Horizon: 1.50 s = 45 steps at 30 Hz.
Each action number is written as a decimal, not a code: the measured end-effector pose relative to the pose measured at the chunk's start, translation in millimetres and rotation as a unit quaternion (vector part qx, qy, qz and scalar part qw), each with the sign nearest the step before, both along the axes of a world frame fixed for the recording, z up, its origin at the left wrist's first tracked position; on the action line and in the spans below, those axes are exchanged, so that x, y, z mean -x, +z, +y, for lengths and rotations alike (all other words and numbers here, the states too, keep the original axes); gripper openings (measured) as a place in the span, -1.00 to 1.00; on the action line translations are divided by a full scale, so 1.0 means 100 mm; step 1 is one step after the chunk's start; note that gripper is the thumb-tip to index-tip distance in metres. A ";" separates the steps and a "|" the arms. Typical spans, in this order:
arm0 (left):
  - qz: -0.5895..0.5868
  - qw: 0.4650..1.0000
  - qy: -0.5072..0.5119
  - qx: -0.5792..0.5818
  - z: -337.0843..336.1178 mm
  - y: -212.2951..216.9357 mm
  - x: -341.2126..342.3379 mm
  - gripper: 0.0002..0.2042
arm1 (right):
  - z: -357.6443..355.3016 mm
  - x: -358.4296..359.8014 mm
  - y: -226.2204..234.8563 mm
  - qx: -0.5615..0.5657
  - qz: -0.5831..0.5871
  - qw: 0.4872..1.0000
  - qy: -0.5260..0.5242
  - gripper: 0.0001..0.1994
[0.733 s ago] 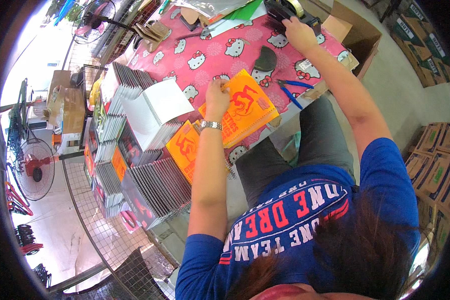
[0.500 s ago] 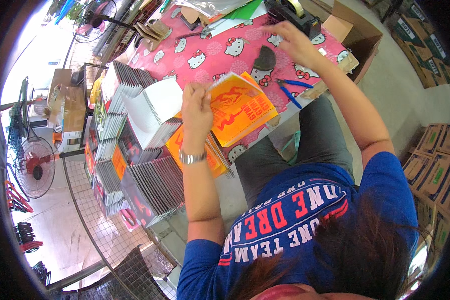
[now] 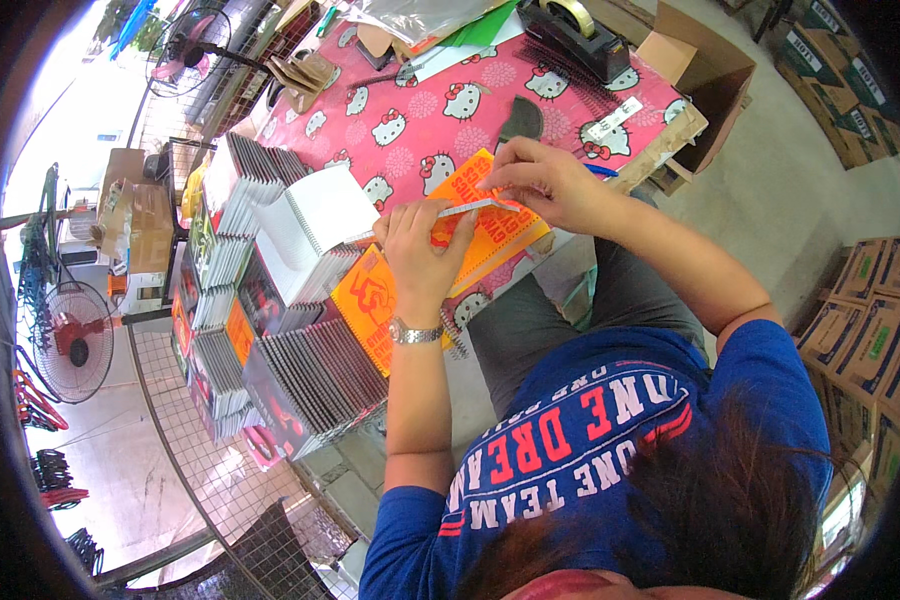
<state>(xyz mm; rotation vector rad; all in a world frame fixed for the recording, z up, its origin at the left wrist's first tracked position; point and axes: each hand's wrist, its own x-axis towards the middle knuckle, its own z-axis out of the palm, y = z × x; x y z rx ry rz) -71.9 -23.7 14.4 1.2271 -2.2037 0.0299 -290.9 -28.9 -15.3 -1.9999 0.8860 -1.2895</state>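
My left hand (image 3: pixel 425 245) is closed around an unbound stack of pages with orange covers (image 3: pixel 500 240), thumb on the near side. Punched holes run along the cover's edge, and the white page edges show between my hands. My right hand (image 3: pixel 555 190) is closed in a pinch at the right end of those page edges; whatever lies between its fingertips is too small to tell. Under my left wrist lies an orange spiral notebook (image 3: pixel 372 305). A dark, rounded flat piece (image 3: pixel 522 120) lies behind my right hand. Pliers with blue handles (image 3: pixel 602 171) are mostly hidden by that hand.
Several stacks of spiral notebooks (image 3: pixel 300 375) stand to the left of the table, one open notebook (image 3: pixel 320 215) on top. Black wire coils (image 3: pixel 570 80) and a tape dispenser (image 3: pixel 585 40) are at the back of the pink table cover (image 3: pixel 400 100). Cardboard boxes (image 3: pixel 860 310) stand right.
My right hand has come down and left from over the table's back to the page edges. My left hand has tipped the orange-covered pages, so their edge now faces up.
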 end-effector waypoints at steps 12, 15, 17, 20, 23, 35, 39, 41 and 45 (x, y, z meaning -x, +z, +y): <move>0.009 1.000 -0.006 -0.010 -0.02 0.01 0.02 -0.77 | 0.10 -0.04 0.00 0.005 -0.005 1.000 -0.003 -0.69; 0.003 1.000 -0.005 0.001 -0.03 -0.02 0.01 -0.77 | 0.10 0.00 0.03 -0.074 0.064 0.995 0.007 -0.66; -0.010 1.000 -0.007 0.005 -0.02 0.00 0.09 -0.76 | 0.18 -0.04 0.11 -0.058 0.088 0.994 -0.014 -0.66; -0.024 0.999 -0.021 0.014 -0.04 -0.01 0.17 -0.77 | 0.16 -0.01 0.16 -0.031 0.129 0.991 -0.025 -0.66; -0.027 0.999 -0.031 0.011 -0.06 -0.01 0.15 -0.78 | 0.01 0.11 0.11 -0.084 0.099 0.991 0.037 -0.63; -0.048 0.998 -0.042 0.001 0.03 -0.01 0.20 -0.72 | 0.12 0.00 0.55 -0.198 0.150 0.968 -0.031 -0.65; -0.073 0.996 -0.026 -0.037 0.01 0.02 0.23 -0.76 | 0.16 0.02 0.41 0.000 0.167 0.980 -0.103 -0.73; -0.070 0.997 -0.035 -0.025 0.00 0.01 0.23 -0.74 | 0.11 0.06 0.41 -0.001 0.173 0.982 -0.080 -0.73; -0.064 0.997 -0.053 0.006 -0.05 -0.01 0.23 -0.73 | 0.00 0.15 0.29 -0.018 0.188 0.982 -0.028 -0.68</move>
